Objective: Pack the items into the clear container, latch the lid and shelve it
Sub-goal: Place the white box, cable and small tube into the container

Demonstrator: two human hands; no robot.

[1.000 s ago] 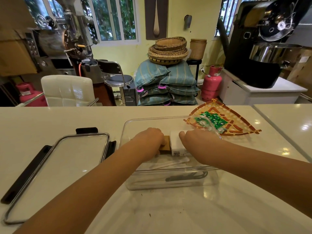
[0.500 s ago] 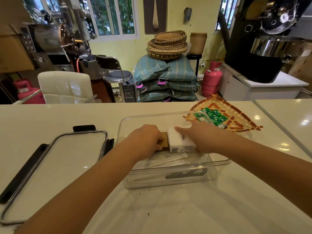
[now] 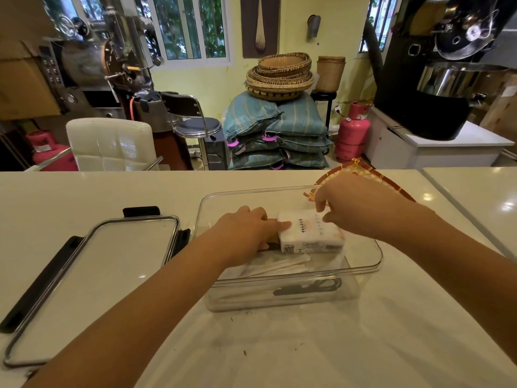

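Tabletop (image 3: pixel 279 345) centre: your flat left hand (image 3: pixel 246 231) braced, right hand (image 3: pixel 355 208) pinched the tissue pack (image 3: pixel 310 236), probably seating it in the clear container (image 3: pixel 375 264).

Daylight entered through the rear windows (image 3: pixel 193 26); the interior was moderately bright, with soft shadows. Small glare spots marked the glossy countertop (image 3: pixel 84 197) at right. Wide-angle distortion bowed the edges. The machinery (image 3: pixel 84 60) at left was slightly blurred.

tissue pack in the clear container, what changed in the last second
The right hand lifted off the tissue pack, uncovering its printed top. The left hand stretched its fingers onto the pack's left end. The clear container, lid and woven tray stayed put.
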